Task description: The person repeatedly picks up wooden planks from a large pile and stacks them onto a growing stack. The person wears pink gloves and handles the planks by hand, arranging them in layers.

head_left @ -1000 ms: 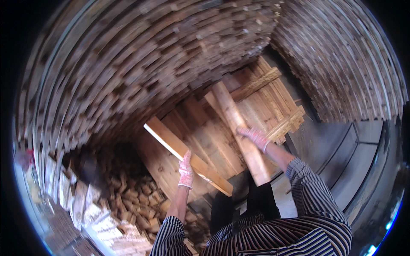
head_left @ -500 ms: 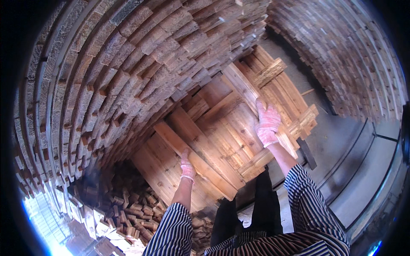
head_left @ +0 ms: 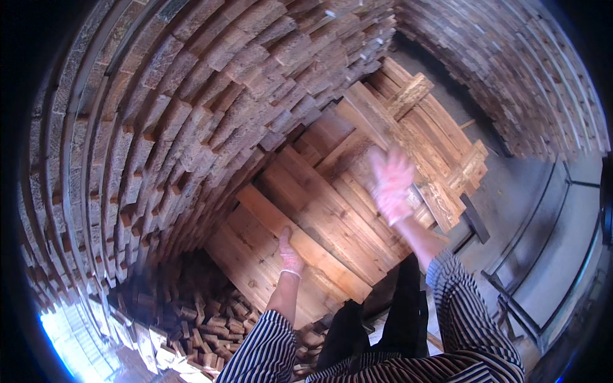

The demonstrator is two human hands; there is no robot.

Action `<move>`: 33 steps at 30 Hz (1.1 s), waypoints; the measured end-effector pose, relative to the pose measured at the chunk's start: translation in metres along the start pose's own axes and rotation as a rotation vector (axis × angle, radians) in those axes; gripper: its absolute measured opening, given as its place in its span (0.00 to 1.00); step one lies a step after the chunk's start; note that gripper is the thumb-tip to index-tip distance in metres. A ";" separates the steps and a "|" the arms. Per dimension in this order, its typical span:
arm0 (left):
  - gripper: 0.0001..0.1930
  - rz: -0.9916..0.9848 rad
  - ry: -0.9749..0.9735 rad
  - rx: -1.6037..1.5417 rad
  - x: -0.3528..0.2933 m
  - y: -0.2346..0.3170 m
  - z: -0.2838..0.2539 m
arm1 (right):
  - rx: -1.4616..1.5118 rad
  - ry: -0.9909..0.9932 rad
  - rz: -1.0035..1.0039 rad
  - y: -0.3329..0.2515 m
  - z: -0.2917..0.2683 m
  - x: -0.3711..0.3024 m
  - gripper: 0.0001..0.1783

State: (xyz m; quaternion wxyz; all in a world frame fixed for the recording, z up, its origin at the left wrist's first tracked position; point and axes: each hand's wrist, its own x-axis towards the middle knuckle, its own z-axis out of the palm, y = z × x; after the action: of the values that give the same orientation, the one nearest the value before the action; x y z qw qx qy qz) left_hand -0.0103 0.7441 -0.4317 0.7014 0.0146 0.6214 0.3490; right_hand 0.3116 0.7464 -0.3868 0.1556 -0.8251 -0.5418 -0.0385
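Note:
My left hand [head_left: 291, 251], in a pinkish work glove, grips the lower edge of a narrow wooden board [head_left: 325, 262] with its thumb raised. That board lies slanted across a stack of flat planks [head_left: 246, 252]. Over the middle of the stack is my gloved right hand [head_left: 391, 182], blurred by motion, its fingers seemingly stretched out with nothing visible in them. Just right of it, a light board [head_left: 366, 110] runs slantwise down toward a rough board end [head_left: 442, 203]. Whether the right palm touches the wood cannot be made out.
A tall wall of stacked boards [head_left: 211, 96] rises on the left, close to the planks. Another high stack [head_left: 511, 83] stands at the far right. Short wood offcuts [head_left: 217, 329] lie heaped at the lower left. A dark metal frame [head_left: 520, 313] is at the right.
My right hand has come off the light board and shifted slightly left. That board now sits farther right. My left hand stays on the narrow board; the view has shifted a little.

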 end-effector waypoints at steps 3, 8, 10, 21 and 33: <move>0.31 -0.031 -0.048 0.021 0.007 0.003 -0.011 | -0.157 -0.284 0.178 0.059 -0.002 0.035 0.40; 0.31 0.016 -0.028 0.079 0.004 0.005 -0.012 | 0.123 -0.157 0.201 0.023 0.000 0.013 0.34; 0.31 -0.044 -0.100 0.108 -0.005 0.002 0.014 | 0.051 -0.399 0.286 0.012 0.020 -0.003 0.25; 0.32 0.042 -0.045 0.139 -0.005 0.001 0.005 | -0.048 -0.504 0.122 0.075 -0.011 0.027 0.36; 0.32 0.031 -0.032 0.054 0.003 0.010 -0.015 | 0.155 -0.509 0.002 -0.036 -0.029 -0.026 0.46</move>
State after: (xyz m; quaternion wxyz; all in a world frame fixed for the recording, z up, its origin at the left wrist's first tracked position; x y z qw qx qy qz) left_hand -0.0279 0.7471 -0.4329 0.7051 0.0487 0.6191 0.3424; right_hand 0.2712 0.7277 -0.3579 0.0771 -0.7943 -0.5640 0.2122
